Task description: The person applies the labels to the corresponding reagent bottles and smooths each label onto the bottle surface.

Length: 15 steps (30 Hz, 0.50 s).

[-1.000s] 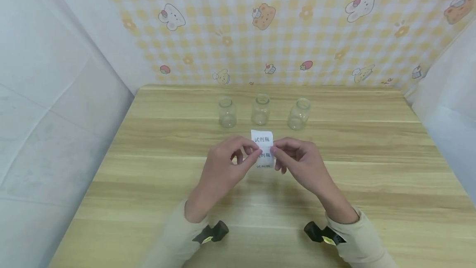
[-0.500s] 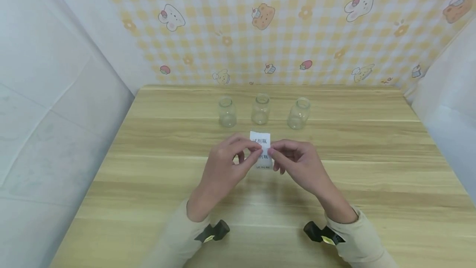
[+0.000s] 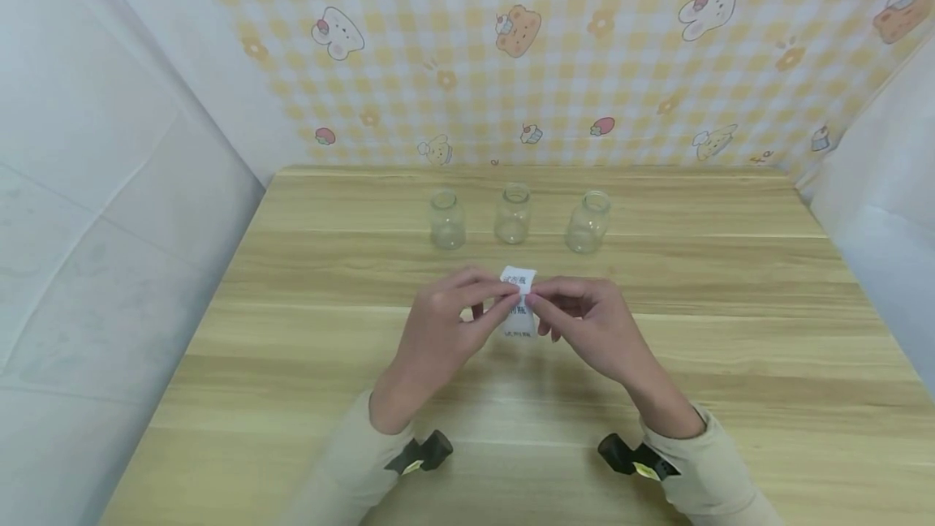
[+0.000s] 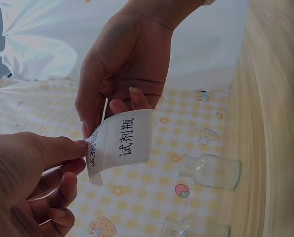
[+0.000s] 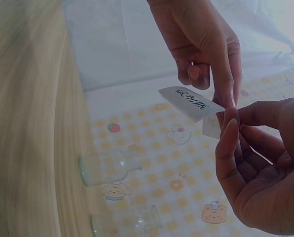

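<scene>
Head view: left fingers (image 3: pixel 498 314) and right fingers (image 3: pixel 552 314) pinch labels (image 3: pixel 519 324).

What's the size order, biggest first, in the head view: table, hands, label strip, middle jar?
1. Table
2. Hands, left and right: look alike
3. Label strip, middle jar: unsure; strip partly covered and nearer the camera

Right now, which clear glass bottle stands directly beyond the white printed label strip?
The middle clear glass bottle, in line with the white printed label strip; the left bottle and right bottle stand off to either side.
</scene>
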Each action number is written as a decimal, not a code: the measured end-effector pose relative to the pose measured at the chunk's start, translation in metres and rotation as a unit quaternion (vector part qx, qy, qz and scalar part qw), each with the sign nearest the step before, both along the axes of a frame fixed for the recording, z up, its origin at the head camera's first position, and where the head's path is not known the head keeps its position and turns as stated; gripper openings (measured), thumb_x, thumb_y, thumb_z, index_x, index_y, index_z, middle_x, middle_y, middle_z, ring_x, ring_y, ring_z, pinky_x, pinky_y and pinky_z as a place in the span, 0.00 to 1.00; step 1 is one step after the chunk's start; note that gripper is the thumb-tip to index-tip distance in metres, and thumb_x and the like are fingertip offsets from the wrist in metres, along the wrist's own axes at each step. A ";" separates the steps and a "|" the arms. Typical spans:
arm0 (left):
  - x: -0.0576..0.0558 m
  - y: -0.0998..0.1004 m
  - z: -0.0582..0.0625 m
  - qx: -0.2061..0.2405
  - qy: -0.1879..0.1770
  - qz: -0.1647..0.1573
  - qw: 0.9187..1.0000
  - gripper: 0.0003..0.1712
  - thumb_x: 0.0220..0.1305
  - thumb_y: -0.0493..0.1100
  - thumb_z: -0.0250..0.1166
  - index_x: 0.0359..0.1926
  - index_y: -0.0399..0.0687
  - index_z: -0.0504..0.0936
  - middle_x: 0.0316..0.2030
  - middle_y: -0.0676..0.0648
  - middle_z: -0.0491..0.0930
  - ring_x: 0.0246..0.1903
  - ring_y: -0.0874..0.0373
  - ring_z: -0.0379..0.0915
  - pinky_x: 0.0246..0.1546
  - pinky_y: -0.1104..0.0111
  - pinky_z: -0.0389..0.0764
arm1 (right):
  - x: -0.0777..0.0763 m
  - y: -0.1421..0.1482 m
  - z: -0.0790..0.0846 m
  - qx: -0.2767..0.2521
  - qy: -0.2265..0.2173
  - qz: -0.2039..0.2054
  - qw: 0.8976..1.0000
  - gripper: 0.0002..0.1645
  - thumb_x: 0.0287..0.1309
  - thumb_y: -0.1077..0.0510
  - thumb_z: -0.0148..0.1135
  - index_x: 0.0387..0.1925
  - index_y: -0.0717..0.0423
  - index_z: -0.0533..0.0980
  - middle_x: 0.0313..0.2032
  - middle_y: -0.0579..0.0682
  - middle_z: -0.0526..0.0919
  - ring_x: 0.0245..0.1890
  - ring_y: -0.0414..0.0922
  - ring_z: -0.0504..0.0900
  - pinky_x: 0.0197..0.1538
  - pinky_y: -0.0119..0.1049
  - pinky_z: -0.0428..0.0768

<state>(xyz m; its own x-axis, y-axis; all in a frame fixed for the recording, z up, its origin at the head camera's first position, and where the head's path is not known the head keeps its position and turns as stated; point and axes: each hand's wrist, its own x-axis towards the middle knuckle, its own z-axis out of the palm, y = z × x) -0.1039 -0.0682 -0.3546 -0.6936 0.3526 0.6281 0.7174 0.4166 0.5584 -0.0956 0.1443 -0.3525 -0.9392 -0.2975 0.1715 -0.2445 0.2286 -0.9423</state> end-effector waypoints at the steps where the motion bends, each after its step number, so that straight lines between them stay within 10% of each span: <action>1: 0.000 0.000 0.000 -0.001 0.000 -0.002 1.000 0.06 0.62 0.35 0.75 0.40 0.42 0.92 0.35 0.50 0.88 0.24 0.66 0.71 0.24 0.75 0.74 | 0.000 0.000 0.000 -0.001 0.002 0.002 1.000 0.07 0.69 0.65 0.64 0.43 0.61 0.87 0.29 0.50 0.86 0.24 0.44 0.82 0.30 0.36 0.83; 15: 0.000 -0.002 0.004 -0.006 0.005 -0.039 0.999 0.06 0.61 0.34 0.75 0.40 0.41 0.91 0.35 0.51 0.88 0.25 0.66 0.72 0.27 0.81 0.72 | -0.003 0.004 -0.005 0.004 0.063 0.043 0.997 0.10 0.68 0.68 0.63 0.43 0.58 0.88 0.32 0.47 0.86 0.25 0.46 0.81 0.30 0.34 0.82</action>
<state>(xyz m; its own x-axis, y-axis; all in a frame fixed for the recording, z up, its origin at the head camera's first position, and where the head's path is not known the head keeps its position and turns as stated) -0.1040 -0.0703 -0.3509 -0.6577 0.4126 0.6302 0.7533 0.3650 0.5471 -0.0983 0.1487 -0.3572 -0.8813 -0.3779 0.2837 -0.3796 0.2085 -0.9014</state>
